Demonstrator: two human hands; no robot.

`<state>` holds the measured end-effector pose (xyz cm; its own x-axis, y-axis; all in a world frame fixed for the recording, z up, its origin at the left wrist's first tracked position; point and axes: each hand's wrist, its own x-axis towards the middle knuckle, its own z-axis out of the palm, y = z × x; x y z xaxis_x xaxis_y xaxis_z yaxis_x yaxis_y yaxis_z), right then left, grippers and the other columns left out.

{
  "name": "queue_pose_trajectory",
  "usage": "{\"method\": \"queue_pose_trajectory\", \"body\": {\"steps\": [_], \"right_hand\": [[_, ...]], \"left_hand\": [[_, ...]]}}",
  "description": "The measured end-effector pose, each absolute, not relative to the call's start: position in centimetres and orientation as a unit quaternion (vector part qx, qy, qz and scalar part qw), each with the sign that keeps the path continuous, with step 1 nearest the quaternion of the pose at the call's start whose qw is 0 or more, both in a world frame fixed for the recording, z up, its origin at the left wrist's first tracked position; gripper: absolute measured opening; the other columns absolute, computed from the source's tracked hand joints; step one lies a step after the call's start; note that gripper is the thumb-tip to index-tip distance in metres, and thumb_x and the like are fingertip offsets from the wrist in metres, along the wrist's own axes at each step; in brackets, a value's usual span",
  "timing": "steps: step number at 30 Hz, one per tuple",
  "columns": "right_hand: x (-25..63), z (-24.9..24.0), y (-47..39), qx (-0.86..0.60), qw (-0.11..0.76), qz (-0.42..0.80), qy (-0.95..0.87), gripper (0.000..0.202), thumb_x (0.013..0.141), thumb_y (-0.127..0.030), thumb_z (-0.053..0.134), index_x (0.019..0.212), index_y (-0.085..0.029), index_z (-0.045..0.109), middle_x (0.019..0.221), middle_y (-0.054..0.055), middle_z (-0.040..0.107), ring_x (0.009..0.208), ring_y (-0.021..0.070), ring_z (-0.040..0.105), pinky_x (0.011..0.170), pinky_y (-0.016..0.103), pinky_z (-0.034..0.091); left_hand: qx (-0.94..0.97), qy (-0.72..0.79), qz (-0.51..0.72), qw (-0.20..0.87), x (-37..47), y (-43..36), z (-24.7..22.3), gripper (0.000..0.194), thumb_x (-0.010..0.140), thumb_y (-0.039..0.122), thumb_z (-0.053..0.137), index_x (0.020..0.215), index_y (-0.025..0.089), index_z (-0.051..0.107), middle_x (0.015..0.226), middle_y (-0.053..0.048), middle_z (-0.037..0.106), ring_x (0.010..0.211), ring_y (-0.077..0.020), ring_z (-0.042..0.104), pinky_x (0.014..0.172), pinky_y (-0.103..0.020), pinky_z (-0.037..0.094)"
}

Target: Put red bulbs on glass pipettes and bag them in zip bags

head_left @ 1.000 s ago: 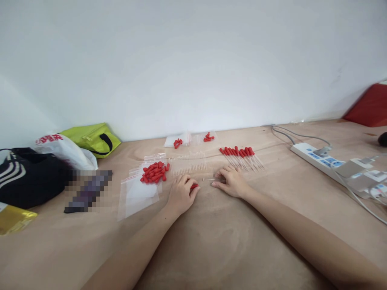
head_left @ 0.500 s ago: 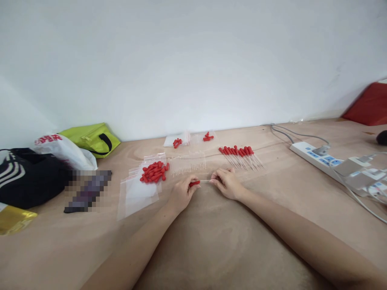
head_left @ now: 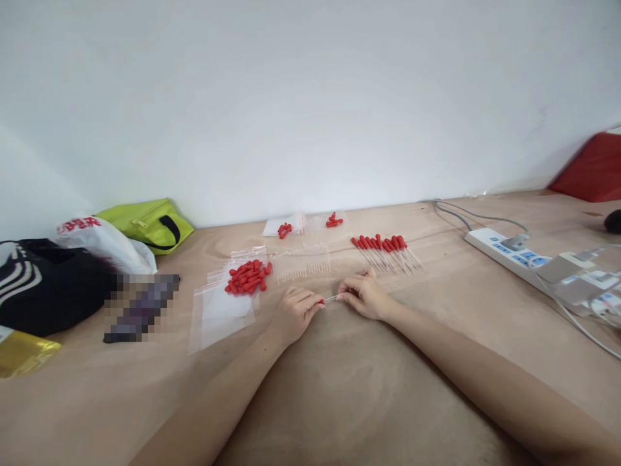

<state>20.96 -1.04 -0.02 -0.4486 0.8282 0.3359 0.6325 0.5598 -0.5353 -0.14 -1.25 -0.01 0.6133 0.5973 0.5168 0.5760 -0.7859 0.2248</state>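
Observation:
My left hand [head_left: 295, 314] is closed round a red piece [head_left: 321, 301], of which only the tip shows. A thin white stick [head_left: 330, 298] runs from it to my right hand [head_left: 363, 295], whose fingers pinch the stick's other end. Behind my left hand a pile of red pieces [head_left: 248, 277] lies on clear bags [head_left: 223, 317]. A row of thin white sticks [head_left: 301, 261] lies beyond my hands. At the right, several sticks with red heads [head_left: 383, 244] lie side by side.
Two small red groups [head_left: 284, 230] [head_left: 334, 221] lie on bags near the wall. A power strip [head_left: 504, 254] with cables and plugs is on the right. On the left are a green bag [head_left: 145, 223], a white plastic bag [head_left: 104, 243] and a black bag [head_left: 53, 285].
My left fingers have slid toward my right hand and now cover most of the red piece. Less of the stick shows between my hands. My right hand has hardly moved.

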Motion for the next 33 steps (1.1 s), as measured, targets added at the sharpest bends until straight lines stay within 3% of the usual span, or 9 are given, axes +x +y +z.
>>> {"method": "queue_pose_trajectory", "body": {"steps": [11, 26, 30, 33], "right_hand": [[20.2, 0.1, -1.9, -0.453, 0.265, 0.076, -0.848, 0.020, 0.084, -0.028, 0.044, 0.074, -0.018, 0.059, 0.074, 0.000, 0.065, 0.065, 0.0118, 0.051, 0.071, 0.032, 0.017], [19.2, 0.2, -2.3, -0.416, 0.248, 0.071, -0.872, 0.029, 0.088, -0.026, 0.037, 0.073, -0.018, 0.061, 0.070, 0.001, 0.064, 0.063, 0.0105, 0.049, 0.068, 0.029, 0.017], [19.4, 0.7, -1.9, -0.389, 0.231, 0.032, -0.891, 0.030, 0.089, -0.033, 0.037, 0.078, -0.019, 0.062, 0.075, 0.002, 0.064, 0.072, 0.0126, 0.050, 0.069, 0.030, 0.017], [20.1, 1.1, -1.5, -0.385, 0.214, -0.010, -0.898, 0.027, 0.086, -0.034, 0.041, 0.078, -0.020, 0.063, 0.076, 0.004, 0.063, 0.078, 0.0152, 0.048, 0.071, 0.032, 0.017]], "left_hand": [[0.901, 0.313, 0.301, -0.012, 0.1, -1.3, -0.2, 0.023, 0.088, 0.028, 0.043, 0.075, 0.016, 0.057, 0.068, -0.002, 0.062, 0.064, -0.0140, 0.053, 0.068, -0.029, 0.039], [0.915, 0.278, 0.292, 0.029, 0.4, -1.3, 0.4, 0.020, 0.086, 0.024, 0.042, 0.073, 0.016, 0.055, 0.068, -0.003, 0.061, 0.065, -0.0141, 0.052, 0.070, -0.031, 0.041], [0.910, 0.312, 0.269, 0.050, 0.0, -1.1, 0.8, 0.016, 0.086, 0.023, 0.043, 0.079, 0.017, 0.056, 0.075, -0.002, 0.063, 0.072, -0.0152, 0.056, 0.076, -0.034, 0.042], [0.897, 0.339, 0.279, 0.059, -0.4, -1.2, 1.0, 0.017, 0.083, 0.027, 0.048, 0.097, 0.019, 0.055, 0.092, -0.005, 0.063, 0.088, -0.0181, 0.056, 0.083, -0.036, 0.042]]}}
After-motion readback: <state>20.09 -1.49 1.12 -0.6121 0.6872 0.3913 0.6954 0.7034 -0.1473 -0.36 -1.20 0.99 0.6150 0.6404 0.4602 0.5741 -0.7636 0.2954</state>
